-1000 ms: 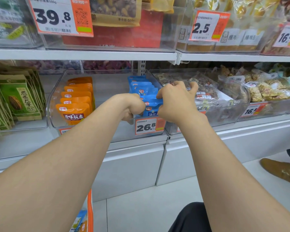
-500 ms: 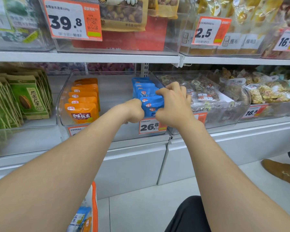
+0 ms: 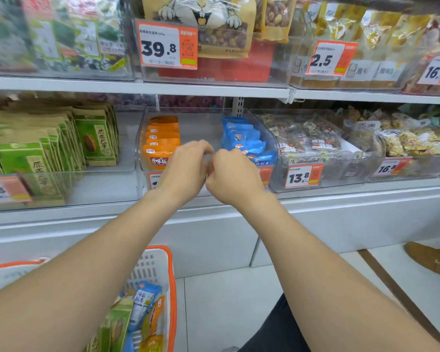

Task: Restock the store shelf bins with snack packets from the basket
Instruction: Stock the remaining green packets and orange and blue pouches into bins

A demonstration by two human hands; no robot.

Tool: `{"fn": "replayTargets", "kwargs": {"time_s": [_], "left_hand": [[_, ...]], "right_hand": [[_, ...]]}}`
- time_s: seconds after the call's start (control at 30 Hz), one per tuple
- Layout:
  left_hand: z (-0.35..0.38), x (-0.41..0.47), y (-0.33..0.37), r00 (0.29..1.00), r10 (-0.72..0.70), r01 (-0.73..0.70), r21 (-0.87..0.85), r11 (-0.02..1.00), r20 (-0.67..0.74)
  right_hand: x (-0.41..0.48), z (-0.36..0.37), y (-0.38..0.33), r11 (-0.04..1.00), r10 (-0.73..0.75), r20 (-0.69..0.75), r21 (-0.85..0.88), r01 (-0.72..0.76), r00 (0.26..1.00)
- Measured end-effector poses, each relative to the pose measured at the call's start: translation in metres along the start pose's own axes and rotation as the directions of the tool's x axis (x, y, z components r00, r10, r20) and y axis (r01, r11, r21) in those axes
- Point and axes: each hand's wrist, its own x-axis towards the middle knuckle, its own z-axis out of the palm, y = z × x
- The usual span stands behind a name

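Observation:
A clear shelf bin holds a row of orange packets on its left and a row of blue packets on its right. My left hand and my right hand hover side by side in front of the bin, just short of the packets. Their fingers are loosely curled and I see nothing in either hand. The left hand covers part of the front orange packet. Low at the left stands the white basket with an orange rim, with several snack packets inside.
Green seed packets fill the bin to the left. A clear bin of mixed snack bags sits to the right. A higher shelf carries more bins. Another person's brown shoe is on the floor at right.
Both hands have let go of the front blue packet and drawn back and left from the blue row. My head has tilted down, which brings the basket into view.

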Motion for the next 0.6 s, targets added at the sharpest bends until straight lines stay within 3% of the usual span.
{"fn": "replayTargets", "kwargs": {"time_s": [0.07, 0.17, 0.23, 0.3, 0.37, 0.47, 0.6], "left_hand": [[-0.015, -0.024, -0.009, 0.994, 0.088, -0.089, -0.01, 0.996, -0.064], [-0.034, -0.07, -0.028, 0.986, 0.16, -0.156, 0.076, 0.985, -0.053], [-0.04, -0.102, -0.044, 0.99, 0.136, -0.139, 0.121, 0.983, 0.036], [-0.041, -0.134, -0.062, 0.974, 0.026, -0.056, 0.129, 0.99, 0.226], [-0.037, -0.161, -0.083, 0.901, -0.128, 0.062, 0.169, 0.984, 0.416], [-0.024, -0.197, -0.107, 0.744, -0.263, 0.117, 0.268, 0.956, 0.614], [-0.001, -0.233, -0.11, 0.554, -0.333, 0.107, 0.332, 0.937, 0.763]], "right_hand": [[-0.015, 0.011, -0.02, 0.994, -0.102, 0.129, -0.03, 0.107, 0.986], [-0.038, 0.035, -0.041, 0.974, -0.181, 0.326, -0.07, 0.215, 0.928], [-0.056, 0.06, -0.054, 0.949, -0.231, 0.461, -0.089, 0.303, 0.857], [-0.077, 0.089, -0.065, 0.901, -0.301, 0.587, -0.083, 0.426, 0.752], [-0.099, 0.117, -0.073, 0.817, -0.382, 0.672, -0.076, 0.572, 0.635], [-0.129, 0.149, -0.082, 0.69, -0.451, 0.752, -0.048, 0.723, 0.48], [-0.138, 0.165, -0.088, 0.657, -0.419, 0.812, -0.038, 0.753, 0.406]]}}
